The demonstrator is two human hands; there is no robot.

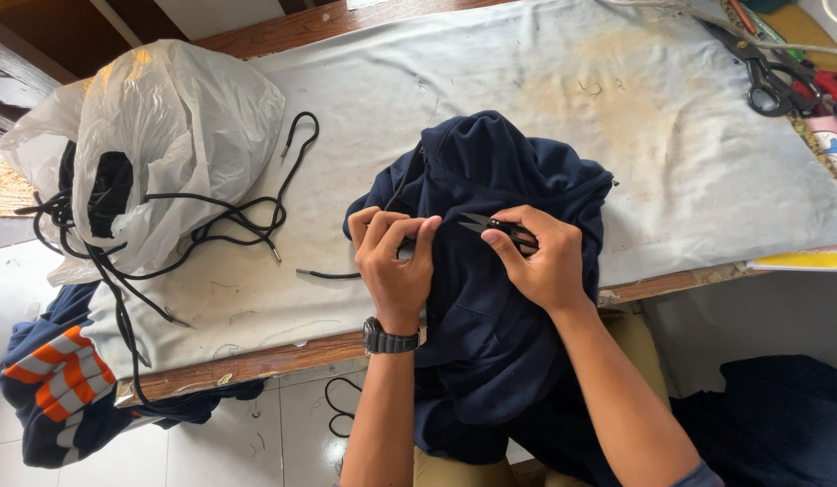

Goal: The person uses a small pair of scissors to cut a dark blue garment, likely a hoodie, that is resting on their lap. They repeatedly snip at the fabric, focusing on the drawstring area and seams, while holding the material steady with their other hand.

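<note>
Both hands are closed: left hand [396, 261] pinching the navy hoodie [491, 298], right hand [540, 257] gripping black thread snips [495, 225].

We see a navy hooded sweatshirt [491, 298], bunched and crumpled, its upper part heaped on the cloth-covered table [671, 153] and its lower part hanging over the table's near edge. Small black thread snips [495, 225] lie against the fabric near the top of the heap, blades pointing left, tips slightly parted. A black drawstring [333, 274] runs out from the sweatshirt's left side and lies flat on the table, metal-tipped end pointing left.
</note>
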